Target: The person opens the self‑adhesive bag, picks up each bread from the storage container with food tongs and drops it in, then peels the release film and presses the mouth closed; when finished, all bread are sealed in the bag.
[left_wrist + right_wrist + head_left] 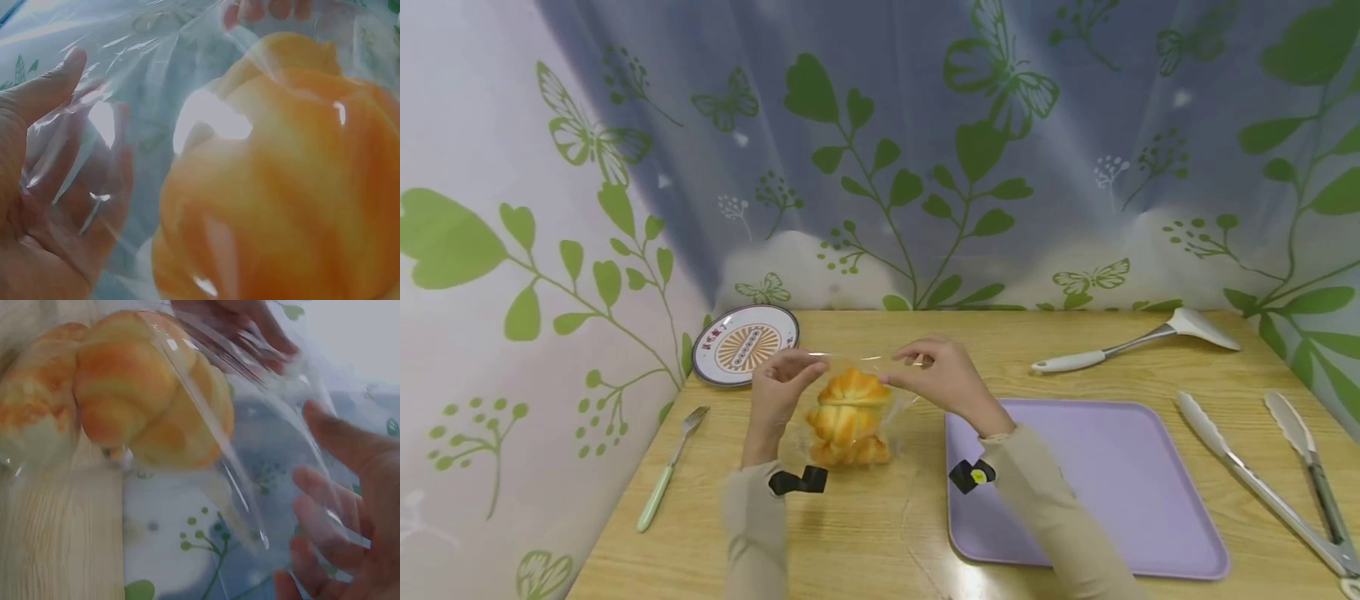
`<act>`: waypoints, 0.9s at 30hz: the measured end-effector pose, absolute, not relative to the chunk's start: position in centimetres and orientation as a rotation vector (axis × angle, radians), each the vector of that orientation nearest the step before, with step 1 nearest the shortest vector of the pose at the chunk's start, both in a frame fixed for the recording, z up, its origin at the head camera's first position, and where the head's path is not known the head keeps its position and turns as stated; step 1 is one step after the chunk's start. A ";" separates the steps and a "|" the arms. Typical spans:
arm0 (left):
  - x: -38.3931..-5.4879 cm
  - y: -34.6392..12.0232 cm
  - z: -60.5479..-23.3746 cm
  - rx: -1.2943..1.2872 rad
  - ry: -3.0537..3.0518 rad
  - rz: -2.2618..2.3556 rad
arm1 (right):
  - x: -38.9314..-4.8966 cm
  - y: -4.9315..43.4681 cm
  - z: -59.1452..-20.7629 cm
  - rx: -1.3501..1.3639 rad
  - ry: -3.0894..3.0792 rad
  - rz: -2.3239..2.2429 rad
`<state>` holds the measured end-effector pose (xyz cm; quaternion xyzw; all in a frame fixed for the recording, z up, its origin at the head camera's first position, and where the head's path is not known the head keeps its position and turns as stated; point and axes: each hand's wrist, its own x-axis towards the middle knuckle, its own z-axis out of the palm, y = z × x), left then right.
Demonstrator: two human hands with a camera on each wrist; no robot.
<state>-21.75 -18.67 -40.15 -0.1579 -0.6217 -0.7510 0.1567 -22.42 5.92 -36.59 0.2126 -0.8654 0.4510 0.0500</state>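
Note:
A clear plastic bag (pixel 892 430) with golden-brown bread rolls (pixel 848 417) in it is held up over the wooden table. My left hand (pixel 777 395) grips the bag's upper left side, thumb on the near face and fingers behind the film. On the upper right, my right hand (pixel 946 375) holds the bag's edge between thumb and curled fingers. Through the film in the left wrist view, a large twisted roll (pixel 294 175) fills the right side. The right wrist view shows another roll (pixel 44 394) beside the twisted one.
A patterned plate (pixel 752 329) lies behind my left hand, and a green-handled fork (pixel 670 475) at the left. A purple tray (pixel 1105 483) sits under my right forearm. Farther right are a white-handled spatula (pixel 1075 361) and metal tongs (pixel 1262 483). A leaf-print curtain (pixel 880 167) hangs behind.

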 end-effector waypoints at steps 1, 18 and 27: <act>-21.8 -18.6 -40.1 -0.440 -1.791 -2.133 | -22.4 5.4 -36.7 0.642 -2.615 1.357; -21.3 -21.8 -40.3 -0.372 -1.899 -2.120 | -22.6 9.6 -38.1 0.455 -2.612 1.468; -21.5 -21.3 -40.5 -0.634 -1.889 -2.224 | -22.9 8.2 -39.3 0.536 -2.583 1.691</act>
